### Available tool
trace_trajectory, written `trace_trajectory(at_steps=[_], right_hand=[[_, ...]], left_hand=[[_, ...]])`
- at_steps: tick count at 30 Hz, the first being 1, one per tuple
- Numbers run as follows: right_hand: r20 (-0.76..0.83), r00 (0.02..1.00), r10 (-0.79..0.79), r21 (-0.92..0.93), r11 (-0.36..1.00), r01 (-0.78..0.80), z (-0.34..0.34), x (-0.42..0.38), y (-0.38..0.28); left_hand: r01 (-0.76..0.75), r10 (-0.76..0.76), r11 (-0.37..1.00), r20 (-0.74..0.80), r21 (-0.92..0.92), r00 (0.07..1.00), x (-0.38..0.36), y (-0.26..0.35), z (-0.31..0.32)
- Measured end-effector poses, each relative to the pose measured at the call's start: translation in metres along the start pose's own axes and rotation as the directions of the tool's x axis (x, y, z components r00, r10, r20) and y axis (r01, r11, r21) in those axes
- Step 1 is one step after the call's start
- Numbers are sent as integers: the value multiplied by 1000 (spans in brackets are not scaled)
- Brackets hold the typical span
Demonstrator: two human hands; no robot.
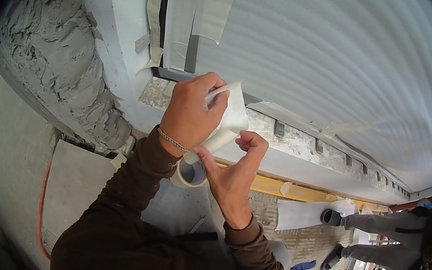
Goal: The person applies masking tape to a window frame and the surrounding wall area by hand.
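My left hand [195,110], with a chain bracelet on its wrist, pinches the upper end of a wide strip of pale masking tape [236,110]. Lower down, my right hand [233,169] has its curled fingers at the strip's right edge and its thumb stretched toward my left wrist. The strip is bent and creased between both hands. A tape roll [191,172] hangs just below my left wrist, with its round core visible. Behind the hands is a window frame's lower corner beside translucent sheeting [312,55].
Rough grey mortar [60,45] covers the wall at left. A ledge [301,140] with small brackets runs rightward above a yellow beam [269,187]. Another person's legs [384,239] are at the right. An orange hose [41,211] lies at lower left, a blue cloth [302,268] at lower right.
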State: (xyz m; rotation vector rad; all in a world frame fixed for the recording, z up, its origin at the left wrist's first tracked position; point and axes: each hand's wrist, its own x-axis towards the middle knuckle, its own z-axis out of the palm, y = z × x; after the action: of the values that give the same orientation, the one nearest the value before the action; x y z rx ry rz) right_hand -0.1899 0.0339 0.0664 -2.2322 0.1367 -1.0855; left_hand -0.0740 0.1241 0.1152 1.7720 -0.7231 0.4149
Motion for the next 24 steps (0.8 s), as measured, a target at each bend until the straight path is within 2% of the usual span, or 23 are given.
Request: trace_trajectory(at_steps=[1, 2, 4, 5, 7, 9, 12, 14, 18, 20, 24], right_hand=[[64, 987, 144, 47, 988, -147, 0, 1, 7], [61, 987, 145, 45, 988, -148, -2, 2, 15], [121, 956, 266, 257, 922, -289, -7, 9, 28], [118, 956, 267, 255, 923, -289, -10, 11, 32], [180, 925, 335, 552, 743, -377, -15, 16, 36], [200, 923, 329, 546, 745, -384, -19, 17, 42], [229, 944, 238, 595, 733, -330, -28, 19, 53], [431, 886, 169, 462, 802, -378, -37, 22, 59], [435, 873, 219, 441, 794, -419, -40, 24, 61], [409, 908, 93, 454, 842, -290, -38, 20, 76], [450, 888, 95, 446, 837, -315, -41, 20, 76]], left_hand=[[0, 0, 1000, 1, 0, 1000, 0, -3, -1], [17, -16, 1000, -12, 16, 1000, 2, -7, -2], [29, -29, 999, -22, 25, 999, 4, -9, -4], [80, -80, 997, -1, 2, 997, 5, -8, -7], [131, -131, 991, 18, -17, 991, 5, -7, -8], [115, -120, 991, -66, -75, 991, 6, -10, -7], [111, -120, 988, -86, -107, 989, 8, -10, -9], [113, -120, 989, -72, -90, 990, 9, -13, -9], [128, -131, 989, -31, -73, 991, 9, -10, -9], [120, -124, 988, -46, -99, 991, 11, -14, -9], [114, -128, 983, -87, -147, 988, 13, -15, -11]])
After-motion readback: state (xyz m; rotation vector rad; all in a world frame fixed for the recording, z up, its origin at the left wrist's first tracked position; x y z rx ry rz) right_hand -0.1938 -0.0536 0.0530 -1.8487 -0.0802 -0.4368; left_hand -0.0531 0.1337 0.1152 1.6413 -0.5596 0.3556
